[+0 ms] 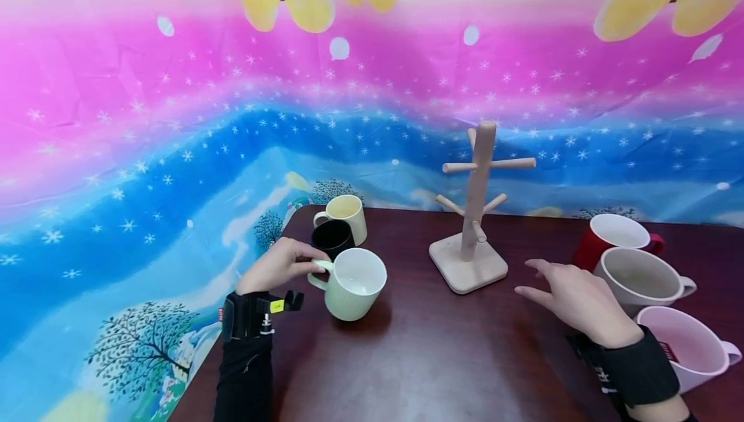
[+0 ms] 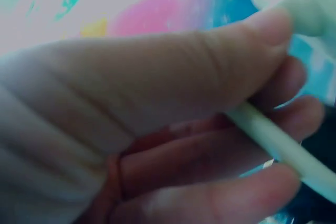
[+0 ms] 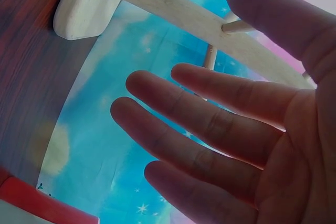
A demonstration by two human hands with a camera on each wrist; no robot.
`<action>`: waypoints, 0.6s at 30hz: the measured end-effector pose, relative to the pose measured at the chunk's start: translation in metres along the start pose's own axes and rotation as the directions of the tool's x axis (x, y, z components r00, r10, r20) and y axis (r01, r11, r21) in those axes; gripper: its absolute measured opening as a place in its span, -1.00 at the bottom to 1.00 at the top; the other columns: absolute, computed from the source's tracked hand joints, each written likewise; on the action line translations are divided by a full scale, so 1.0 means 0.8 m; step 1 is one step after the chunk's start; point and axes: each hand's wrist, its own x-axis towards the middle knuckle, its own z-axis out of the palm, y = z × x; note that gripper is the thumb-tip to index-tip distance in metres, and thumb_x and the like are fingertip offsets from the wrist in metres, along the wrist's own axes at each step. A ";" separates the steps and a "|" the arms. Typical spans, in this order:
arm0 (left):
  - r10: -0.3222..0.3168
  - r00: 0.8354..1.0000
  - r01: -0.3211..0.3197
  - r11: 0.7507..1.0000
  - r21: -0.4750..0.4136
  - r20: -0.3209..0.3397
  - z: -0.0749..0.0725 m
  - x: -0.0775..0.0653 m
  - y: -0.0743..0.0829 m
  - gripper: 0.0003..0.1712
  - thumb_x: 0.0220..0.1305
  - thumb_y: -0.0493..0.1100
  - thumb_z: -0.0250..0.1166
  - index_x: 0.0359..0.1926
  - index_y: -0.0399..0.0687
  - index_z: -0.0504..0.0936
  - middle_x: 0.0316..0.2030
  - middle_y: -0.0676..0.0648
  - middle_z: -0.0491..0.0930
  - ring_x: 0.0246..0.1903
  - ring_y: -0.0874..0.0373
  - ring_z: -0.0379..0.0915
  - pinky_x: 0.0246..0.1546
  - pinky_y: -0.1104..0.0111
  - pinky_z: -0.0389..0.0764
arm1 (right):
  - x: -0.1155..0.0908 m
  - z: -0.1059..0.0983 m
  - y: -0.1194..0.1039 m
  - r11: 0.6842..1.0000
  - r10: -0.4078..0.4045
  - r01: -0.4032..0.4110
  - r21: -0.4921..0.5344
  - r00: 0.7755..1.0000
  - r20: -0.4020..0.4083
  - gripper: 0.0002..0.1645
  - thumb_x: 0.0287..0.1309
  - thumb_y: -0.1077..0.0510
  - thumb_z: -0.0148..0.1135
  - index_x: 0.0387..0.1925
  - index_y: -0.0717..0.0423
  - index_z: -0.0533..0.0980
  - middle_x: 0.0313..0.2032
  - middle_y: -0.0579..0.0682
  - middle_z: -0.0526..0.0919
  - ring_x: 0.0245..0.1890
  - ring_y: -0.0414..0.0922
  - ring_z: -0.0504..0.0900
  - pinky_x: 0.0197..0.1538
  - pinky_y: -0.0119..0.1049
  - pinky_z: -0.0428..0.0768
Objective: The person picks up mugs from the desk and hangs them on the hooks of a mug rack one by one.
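My left hand point(image 1: 286, 265) pinches the handle of a pale green mug point(image 1: 352, 286) between thumb and fingers. In the left wrist view the mug's handle point(image 2: 283, 148) runs past the curled fingers. The mug leans a little, and a shadow falls beside its base; whether it is off the table I cannot tell. My right hand point(image 1: 581, 299) is in the air, holding nothing, its fingers point(image 3: 210, 121) spread in the right wrist view. To its left stands a wooden mug tree point(image 1: 473, 215) with bare pegs on a square base.
Behind the green mug stand a black mug point(image 1: 332, 236) and a cream mug point(image 1: 349, 215). On the right side, a red mug point(image 1: 589, 247), a grey-beige mug point(image 1: 639, 280) and a pink mug point(image 1: 688, 351) sit close together. A printed cloth point(image 1: 349, 86) hangs behind the dark table point(image 1: 430, 357).
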 end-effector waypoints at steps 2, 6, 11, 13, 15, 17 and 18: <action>0.029 0.999 -0.029 1.000 -0.001 -0.018 0.007 0.012 0.009 -0.80 0.20 -0.10 0.22 -0.16 0.08 0.69 -0.28 0.07 0.69 -0.32 0.37 0.56 -0.32 0.48 0.54 | -0.003 -0.001 0.003 1.000 0.003 -0.003 -0.003 1.000 -0.007 -0.28 -0.07 -0.17 0.32 0.01 0.26 0.49 -0.29 0.22 0.67 -0.40 0.01 0.64 -0.48 -0.13 0.59; 0.092 0.994 -0.092 0.996 0.010 -0.065 0.023 0.027 0.030 -0.80 0.19 -0.14 0.23 -0.16 0.06 0.69 -0.28 0.07 0.69 -0.36 0.39 0.52 -0.37 0.50 0.51 | -0.004 -0.003 0.004 1.000 0.000 0.000 -0.007 1.000 -0.021 -0.29 -0.07 -0.16 0.32 0.01 0.26 0.50 -0.32 0.19 0.68 -0.41 -0.01 0.64 -0.49 -0.16 0.58; 0.178 0.976 -0.179 0.984 0.004 -0.129 0.047 0.038 0.060 -0.80 0.19 -0.19 0.23 -0.16 0.03 0.68 -0.29 0.09 0.69 -0.32 0.39 0.56 -0.32 0.54 0.55 | -0.003 -0.003 0.001 1.000 -0.002 0.002 -0.008 0.999 -0.035 -0.30 -0.06 -0.17 0.32 0.00 0.26 0.50 -0.35 0.14 0.69 -0.44 -0.05 0.63 -0.51 -0.19 0.56; 0.199 0.967 -0.201 0.980 0.001 -0.161 0.060 0.043 0.074 -0.80 0.19 -0.20 0.23 -0.16 -0.01 0.68 -0.30 0.07 0.69 -0.30 0.37 0.59 -0.30 0.55 0.56 | -0.003 -0.002 0.000 1.000 -0.003 0.002 -0.006 0.999 -0.040 -0.31 -0.05 -0.17 0.31 0.00 0.25 0.50 -0.36 0.11 0.69 -0.45 -0.06 0.62 -0.51 -0.20 0.56; 0.207 0.958 -0.209 0.978 0.012 -0.196 0.074 0.048 0.089 -0.80 0.18 -0.18 0.24 -0.16 -0.03 0.69 -0.30 0.06 0.70 -0.30 0.35 0.60 -0.31 0.55 0.56 | -0.004 -0.003 0.000 1.000 0.000 0.000 -0.002 0.999 -0.046 -0.31 -0.05 -0.17 0.31 0.00 0.24 0.51 -0.38 0.09 0.69 -0.46 -0.08 0.62 -0.49 -0.20 0.56; 0.204 0.951 -0.207 0.978 0.012 -0.233 0.088 0.054 0.103 -0.80 0.17 -0.17 0.25 -0.18 -0.04 0.69 -0.31 0.05 0.70 -0.32 0.34 0.60 -0.34 0.56 0.54 | -0.004 -0.004 0.000 1.000 0.000 0.000 0.006 0.998 -0.055 -0.32 -0.05 -0.16 0.32 0.00 0.24 0.51 -0.41 0.06 0.68 -0.48 -0.10 0.61 -0.50 -0.22 0.56; 0.194 0.950 -0.200 0.980 0.000 -0.244 0.095 0.057 0.109 -0.80 0.17 -0.16 0.25 -0.19 -0.03 0.69 -0.31 0.05 0.70 -0.32 0.33 0.59 -0.34 0.56 0.54 | -0.004 -0.005 0.000 1.000 0.003 -0.003 0.009 0.998 -0.063 -0.34 -0.04 -0.14 0.32 0.00 0.23 0.51 -0.42 0.05 0.68 -0.49 -0.11 0.61 -0.49 -0.22 0.57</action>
